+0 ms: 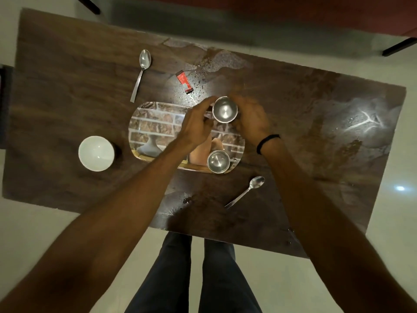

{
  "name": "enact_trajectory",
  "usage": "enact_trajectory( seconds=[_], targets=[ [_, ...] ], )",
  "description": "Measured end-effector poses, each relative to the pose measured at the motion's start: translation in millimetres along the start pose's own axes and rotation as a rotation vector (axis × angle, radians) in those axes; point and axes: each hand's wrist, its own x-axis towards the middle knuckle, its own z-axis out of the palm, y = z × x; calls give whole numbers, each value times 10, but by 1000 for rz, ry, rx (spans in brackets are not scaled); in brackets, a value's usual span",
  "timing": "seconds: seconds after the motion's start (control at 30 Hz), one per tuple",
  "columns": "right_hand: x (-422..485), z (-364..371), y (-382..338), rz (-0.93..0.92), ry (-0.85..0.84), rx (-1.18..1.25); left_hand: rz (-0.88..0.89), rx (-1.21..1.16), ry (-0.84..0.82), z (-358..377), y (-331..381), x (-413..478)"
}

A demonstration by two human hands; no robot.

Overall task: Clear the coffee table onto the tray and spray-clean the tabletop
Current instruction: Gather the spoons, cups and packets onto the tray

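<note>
Steel cup (224, 109) held at frame centre, over the upper right end of the printed tray (153, 123). Right hand (250, 118) curled around the cup's right side; left hand (198, 123) at its left, fingers (208, 102) partly spread, contact with the rim uncertain. Second steel cup (217, 161) already seated at the tray's lower right.

Remaining on the counter (56, 91): white bowl (96, 153) at left, large spoon (141, 74) at upper left, small spoon (246, 192) at lower right, red sachet (185, 82) above the tray.

Hazards, judged:
- Cup set half on the tray lip: likely to tip.
- Wet patches nearby: slippery grip, sliding base.
- Release too near the seated cup: possible knock.
</note>
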Motion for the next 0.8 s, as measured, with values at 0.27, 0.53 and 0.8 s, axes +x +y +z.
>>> enact_trajectory(
  seconds=[0.27,0.53,0.8],
  targets=[
    [-366,321,-43,50,-105,17,-111,5,-79,84,-283,-397],
    [-369,453,112,20,-16,-54,-53,16,-104,209,-320,-359],
    [-580,417,233,111,47,-77,-131,-94,36,191,-491,-542]
  ],
)
